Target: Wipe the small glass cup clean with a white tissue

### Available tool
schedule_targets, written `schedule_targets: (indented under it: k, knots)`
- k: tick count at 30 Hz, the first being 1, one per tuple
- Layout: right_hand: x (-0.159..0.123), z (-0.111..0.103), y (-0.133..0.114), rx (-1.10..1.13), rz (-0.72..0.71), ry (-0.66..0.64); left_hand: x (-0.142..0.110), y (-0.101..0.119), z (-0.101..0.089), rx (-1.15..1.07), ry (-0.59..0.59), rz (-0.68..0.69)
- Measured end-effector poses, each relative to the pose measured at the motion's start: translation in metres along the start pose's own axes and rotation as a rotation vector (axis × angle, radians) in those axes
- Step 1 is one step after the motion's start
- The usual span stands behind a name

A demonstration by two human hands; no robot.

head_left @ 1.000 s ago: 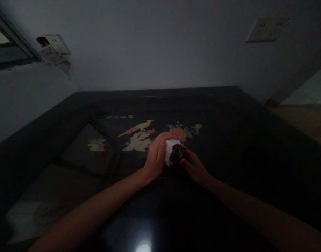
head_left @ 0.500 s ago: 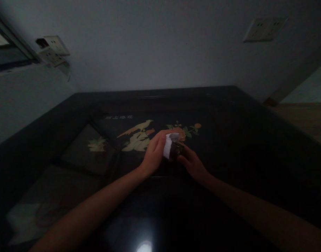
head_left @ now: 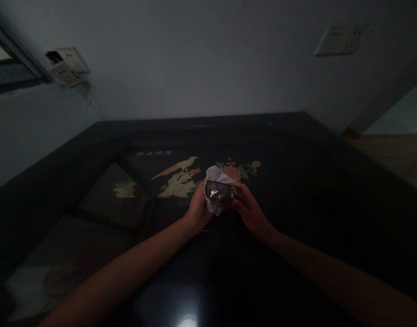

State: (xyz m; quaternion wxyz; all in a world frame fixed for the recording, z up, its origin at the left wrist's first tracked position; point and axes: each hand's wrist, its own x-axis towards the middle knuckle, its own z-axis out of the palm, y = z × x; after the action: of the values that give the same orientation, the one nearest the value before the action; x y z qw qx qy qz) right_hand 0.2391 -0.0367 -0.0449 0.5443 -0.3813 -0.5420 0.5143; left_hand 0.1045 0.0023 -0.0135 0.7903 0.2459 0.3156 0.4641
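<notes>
My left hand [head_left: 197, 211] is closed round a crumpled white cloth or tissue [head_left: 213, 173], too dim to tell which, pressed against a dark, shiny, glass-like object [head_left: 222, 193]. The right side of that object is gripped by my right hand [head_left: 251, 210], thumb in front and fingers behind. Bright glints show on its rounded surface, and its exact kind is unclear. Both hands are over a glossy black tabletop [head_left: 208, 259]. Some of the left fingers are hidden behind the white piece.
The tabletop bears a bird picture [head_left: 179, 165], flowers [head_left: 231, 171] and written characters. Behind it rises a pale wall [head_left: 201, 59] with a socket plate [head_left: 343, 40] on the right and more sockets [head_left: 70, 61] on the left. Light is dim.
The left hand has shifted slightly down and left. The white piece now spreads behind and around the dark object, which has turned to show more of its shiny surface.
</notes>
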Motion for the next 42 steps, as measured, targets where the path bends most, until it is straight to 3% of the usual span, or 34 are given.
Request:
schedule_targets:
  k: [4, 8, 12, 16, 21, 27, 33, 39, 42]
  knots:
    - [0.000, 0.003, 0.002, -0.026, 0.032, 0.001, 0.001, 0.003, -0.002, -0.072, -0.041, 0.016]
    - [0.001, 0.006, 0.004, -0.015, 0.060, 0.078, 0.002, 0.011, 0.002, -0.038, 0.027, 0.102]
    - [0.002, 0.005, 0.002, 0.042, 0.145, 0.129, 0.000, 0.017, 0.007, 0.102, 0.108, 0.275]
    - [0.003, 0.004, -0.002, 0.112, 0.195, 0.096, -0.002, 0.015, 0.004, 0.257, 0.100, 0.386]
    - [0.004, 0.003, 0.001, 0.111, 0.152, -0.059, -0.006, 0.012, 0.000, 0.573, 0.030, 0.571]
    - [0.004, 0.000, 0.002, 0.001, 0.077, -0.073, -0.015, 0.007, 0.003, 0.803, -0.123, 0.751]
    - [0.002, 0.000, 0.000, 0.044, 0.079, -0.043, -0.021, 0.010, 0.008, 0.756, -0.147, 0.752]
    - [-0.002, -0.002, -0.005, 0.040, 0.061, -0.024, -0.011, 0.004, -0.005, 0.612, -0.046, 0.502]
    - [0.000, -0.002, -0.005, 0.003, 0.030, -0.049, -0.005, -0.001, -0.012, 0.563, 0.043, 0.451]
